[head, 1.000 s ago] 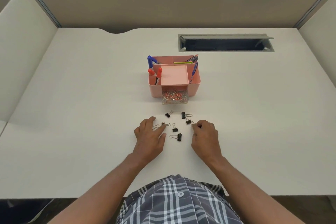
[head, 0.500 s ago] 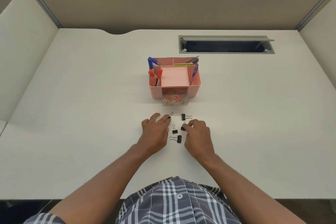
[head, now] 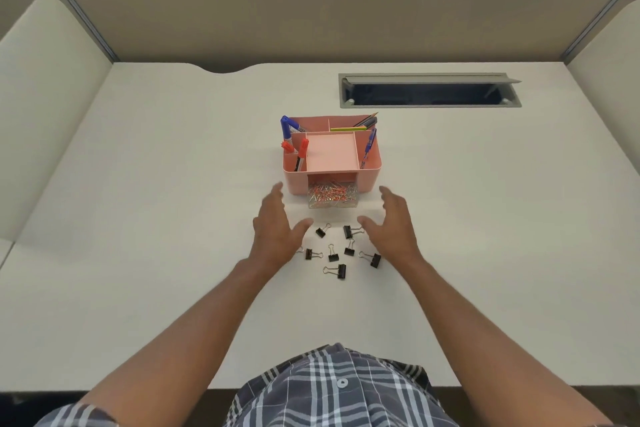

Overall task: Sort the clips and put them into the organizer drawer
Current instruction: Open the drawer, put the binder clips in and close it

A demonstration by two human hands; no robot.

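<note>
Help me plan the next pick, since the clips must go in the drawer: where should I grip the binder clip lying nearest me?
Pinch the binder clip by its black body, at the right end, coming from above with a finger on each long side. It lies flat with its wire handles pointing left, and they would likely swing if pinched.

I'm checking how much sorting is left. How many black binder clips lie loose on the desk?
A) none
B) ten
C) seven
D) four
C: seven binder clips lie scattered on the desk between the open left hand and right hand, all outside the drawer.
</note>
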